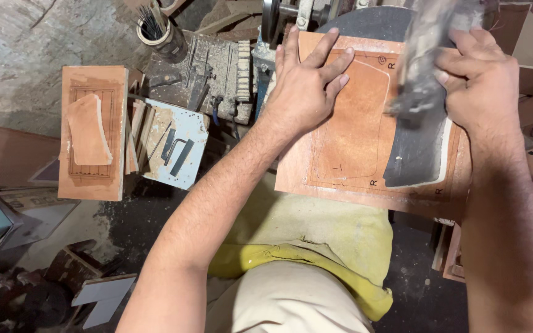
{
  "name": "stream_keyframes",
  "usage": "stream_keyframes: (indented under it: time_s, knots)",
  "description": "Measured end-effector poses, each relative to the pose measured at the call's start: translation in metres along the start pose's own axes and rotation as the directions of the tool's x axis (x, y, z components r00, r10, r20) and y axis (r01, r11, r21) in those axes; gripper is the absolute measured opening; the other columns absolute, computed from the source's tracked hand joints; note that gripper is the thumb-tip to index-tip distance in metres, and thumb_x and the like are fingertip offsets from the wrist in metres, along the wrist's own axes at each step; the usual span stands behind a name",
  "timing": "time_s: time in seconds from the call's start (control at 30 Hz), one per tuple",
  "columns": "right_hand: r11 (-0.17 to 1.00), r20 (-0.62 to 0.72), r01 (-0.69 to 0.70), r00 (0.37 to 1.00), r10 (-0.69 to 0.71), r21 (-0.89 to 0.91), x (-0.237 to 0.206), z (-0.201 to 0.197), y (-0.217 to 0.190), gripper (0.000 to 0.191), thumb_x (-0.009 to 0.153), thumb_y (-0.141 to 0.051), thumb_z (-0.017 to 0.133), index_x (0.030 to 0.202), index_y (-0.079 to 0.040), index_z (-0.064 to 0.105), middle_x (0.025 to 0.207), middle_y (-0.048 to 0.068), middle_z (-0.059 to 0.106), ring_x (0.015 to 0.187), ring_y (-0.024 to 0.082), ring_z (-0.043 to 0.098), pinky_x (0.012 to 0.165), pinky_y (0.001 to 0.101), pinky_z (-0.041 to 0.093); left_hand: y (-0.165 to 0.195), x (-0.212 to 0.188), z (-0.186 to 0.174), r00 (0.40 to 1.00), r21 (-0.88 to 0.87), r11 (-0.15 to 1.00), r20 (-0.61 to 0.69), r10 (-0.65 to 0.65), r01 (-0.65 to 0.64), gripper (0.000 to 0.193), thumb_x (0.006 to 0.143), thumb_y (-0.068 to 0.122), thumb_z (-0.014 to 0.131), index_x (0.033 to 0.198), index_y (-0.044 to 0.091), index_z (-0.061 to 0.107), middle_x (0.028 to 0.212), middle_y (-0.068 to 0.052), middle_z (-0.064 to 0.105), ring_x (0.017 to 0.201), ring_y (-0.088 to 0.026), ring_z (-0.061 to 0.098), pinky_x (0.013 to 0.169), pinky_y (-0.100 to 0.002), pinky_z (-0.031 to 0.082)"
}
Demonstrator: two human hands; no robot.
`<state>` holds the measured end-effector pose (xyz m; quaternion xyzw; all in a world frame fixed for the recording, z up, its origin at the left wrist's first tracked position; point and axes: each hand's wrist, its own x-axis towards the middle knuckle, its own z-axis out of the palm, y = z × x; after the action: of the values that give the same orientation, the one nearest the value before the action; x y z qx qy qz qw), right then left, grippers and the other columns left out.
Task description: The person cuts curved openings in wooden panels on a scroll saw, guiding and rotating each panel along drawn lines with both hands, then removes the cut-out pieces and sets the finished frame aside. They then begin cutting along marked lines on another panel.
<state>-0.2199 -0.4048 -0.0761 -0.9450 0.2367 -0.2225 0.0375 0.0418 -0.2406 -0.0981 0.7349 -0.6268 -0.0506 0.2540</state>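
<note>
While the left hand (306, 86) presses flat, fingers spread, pinning the tan leather sheet (356, 132) steady, the right hand (479, 80) grips a blurred dark tool (424, 68), fingers closed around it.

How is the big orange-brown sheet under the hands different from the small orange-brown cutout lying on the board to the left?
The large orange-brown sheet is rectangular, pencil-marked and pinned flat by the left hand. The small curved orange-brown cutout is already trimmed, untouched, resting on a grooved orange board. Both look like the same material.

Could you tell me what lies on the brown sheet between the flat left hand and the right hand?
In the head view, only bare brown sheet with a drawn outline separates the left hand from the right hand.
</note>
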Motion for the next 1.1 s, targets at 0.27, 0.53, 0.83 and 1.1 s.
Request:
stream_keyframes:
  time_s: [0.27,0.53,0.83,1.1]
  knots:
    - [0.999,-0.045,-0.024,0.999,0.026,0.049,-0.008,0.011,0.017,0.019,0.085,0.003,0.078,0.102,-0.001,0.072,0.131,0.009,0.07,0.131,0.033,0.063,0.114,0.0388,0.053,-0.005,0.006,0.004,0.997,-0.009,0.999,-0.055,0.048,-0.049,0.037,0.102,0.036,0.064,0.138,0.03,0.067,0.16,-0.005,0.042,0.147,-0.059,0.018,0.119,-0.076,0.015]
    - [0.994,-0.072,-0.031,0.997,0.039,0.108,-0.008,0.008,0.011,0.021,0.086,0.005,0.075,0.105,-0.002,0.073,0.13,0.012,0.068,0.125,0.034,0.063,0.11,0.0393,0.052,-0.008,0.013,0.007,0.994,-0.035,0.996,-0.08,0.077,-0.08,0.037,0.1,0.035,0.067,0.136,0.029,0.069,0.158,-0.006,0.044,0.146,-0.059,0.02,0.119,-0.075,0.016]
    - [0.995,-0.1,-0.023,0.994,0.033,0.098,-0.008,0.008,0.011,0.02,0.094,0.0,0.075,0.113,-0.005,0.076,0.123,0.01,0.073,0.128,0.028,0.067,0.11,0.0357,0.056,-0.011,0.023,0.007,0.995,-0.046,0.995,-0.05,0.091,-0.094,0.034,0.102,0.037,0.065,0.135,0.03,0.07,0.159,-0.004,0.043,0.149,-0.052,0.018,0.119,-0.074,0.017]
    - [0.987,-0.035,-0.114,0.992,0.119,0.112,-0.009,0.003,0.012,0.019,0.088,0.003,0.076,0.106,-0.003,0.077,0.117,0.014,0.07,0.115,0.033,0.063,0.102,0.0382,0.054,-0.008,0.034,0.002,0.997,-0.057,0.995,0.017,0.079,-0.078,0.035,0.101,0.037,0.064,0.135,0.03,0.069,0.158,-0.002,0.042,0.149,-0.05,0.015,0.118,-0.074,0.016]
